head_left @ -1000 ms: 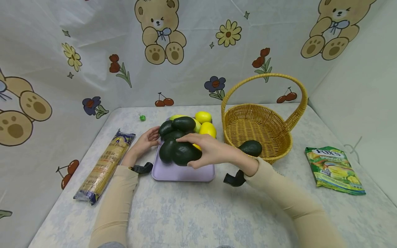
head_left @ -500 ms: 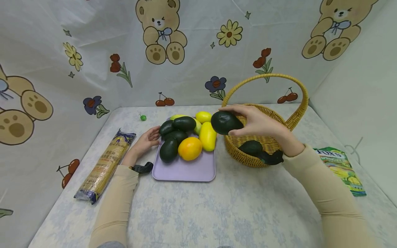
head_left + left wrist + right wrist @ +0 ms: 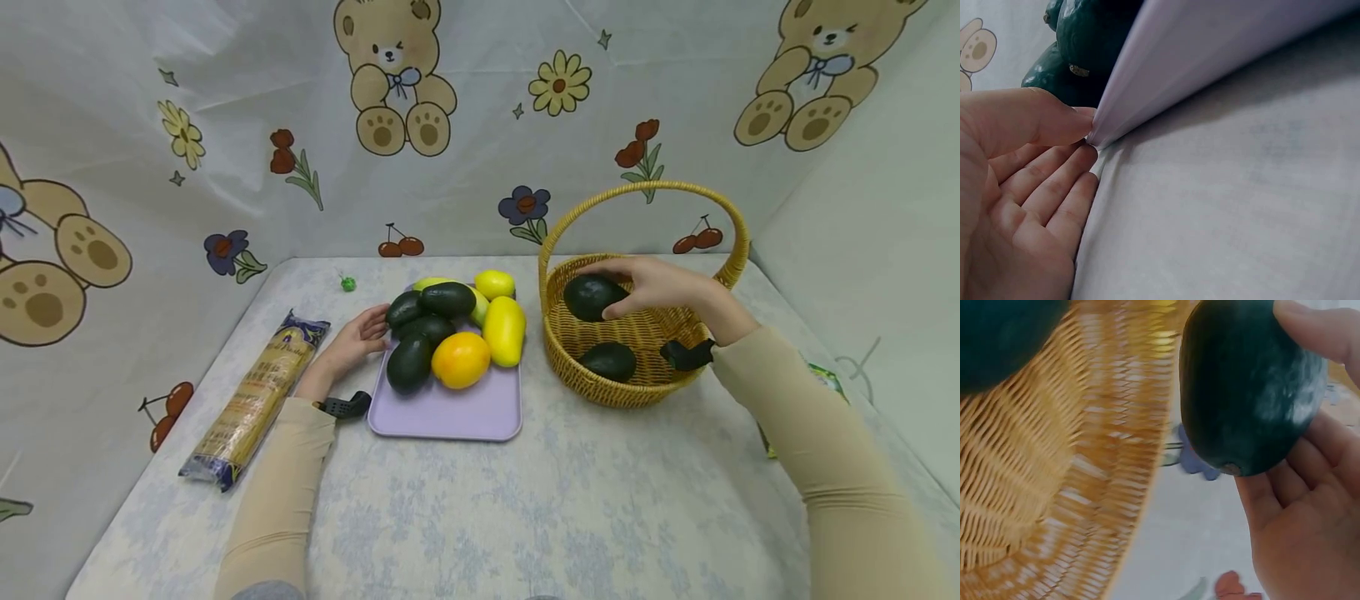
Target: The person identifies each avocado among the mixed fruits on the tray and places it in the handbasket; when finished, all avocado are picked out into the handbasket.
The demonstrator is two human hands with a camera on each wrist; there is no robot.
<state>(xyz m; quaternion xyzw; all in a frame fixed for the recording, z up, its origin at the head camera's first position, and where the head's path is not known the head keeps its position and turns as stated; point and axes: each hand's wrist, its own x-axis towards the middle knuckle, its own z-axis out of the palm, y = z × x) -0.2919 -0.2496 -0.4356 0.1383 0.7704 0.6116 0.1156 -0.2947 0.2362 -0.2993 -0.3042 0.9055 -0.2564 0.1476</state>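
My right hand [image 3: 651,283] grips a dark green avocado [image 3: 591,297] between thumb and fingers, held over the back left part of the golden wicker basket [image 3: 652,385]. In the right wrist view this avocado [image 3: 1250,387] is wrapped by the thumb on one side and fingers on the other. Another avocado [image 3: 609,362] lies inside the basket near its front. My left hand [image 3: 352,343] rests at the left edge of the lilac tray [image 3: 442,423]. In the left wrist view its thumb tip touches the tray's rim [image 3: 1107,119], fingers extended beside it.
On the tray lie several avocados [image 3: 409,364], an orange-yellow mango [image 3: 461,360], a long yellow fruit [image 3: 504,331] and a lemon [image 3: 494,284]. A pasta packet [image 3: 255,400] lies left. The right sleeve mostly hides a green snack bag [image 3: 828,379]. The basket's handle [image 3: 637,190] arches high.
My right hand has carried the avocado from the tray rightward to the basket, uncovering the orange-yellow mango. The left hand has stayed at the tray's edge.
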